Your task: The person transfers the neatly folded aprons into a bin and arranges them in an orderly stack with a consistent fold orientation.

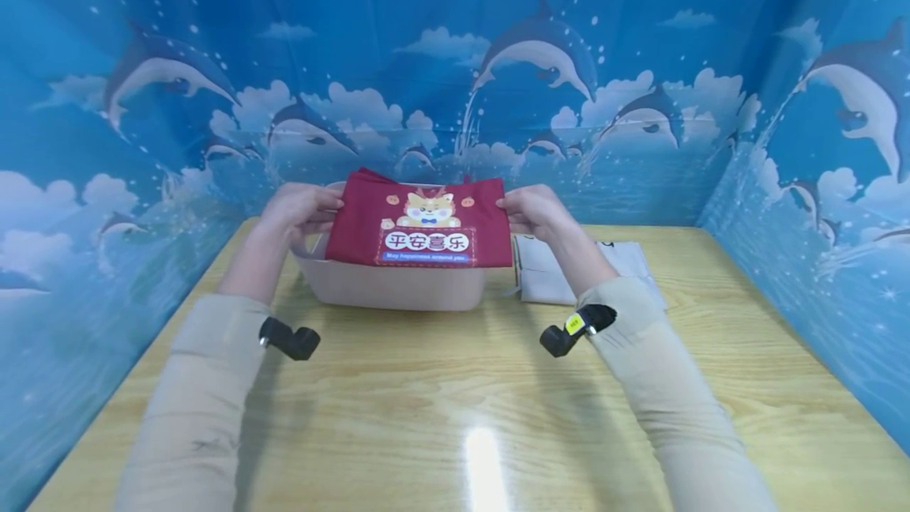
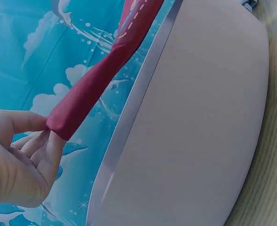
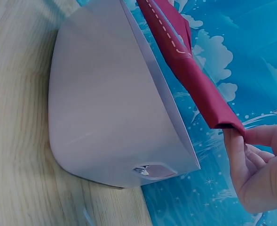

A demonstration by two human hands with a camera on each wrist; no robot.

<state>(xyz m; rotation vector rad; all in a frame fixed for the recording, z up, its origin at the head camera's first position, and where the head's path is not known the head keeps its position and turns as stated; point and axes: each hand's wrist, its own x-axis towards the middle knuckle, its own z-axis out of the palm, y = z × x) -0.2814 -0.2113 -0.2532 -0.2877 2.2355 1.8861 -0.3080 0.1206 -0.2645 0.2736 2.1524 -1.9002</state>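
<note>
A folded dark red cloth (image 1: 419, 221), printed with a cartoon animal and white characters, is stretched between both hands above a pale bin (image 1: 398, 289). My left hand (image 1: 302, 208) pinches its left edge between thumb and fingers. At the opposite edge my right hand (image 1: 536, 210) pinches the fabric the same way. In the left wrist view the cloth's corner (image 2: 65, 125) sits between thumb and fingertips. The right wrist view has the other corner (image 3: 225, 120) gripped alike, above the bin's rim (image 3: 164, 94). From the head, the cloth hides most of the bin's opening.
Right of the bin, a folded white cloth (image 1: 540, 279) with dark marks lies on the wooden table (image 1: 426, 385), partly behind the right forearm. A blue curtain (image 1: 441, 62) with dolphins hangs along the back and sides. The bin has a handle hole (image 3: 154, 171) in its end.
</note>
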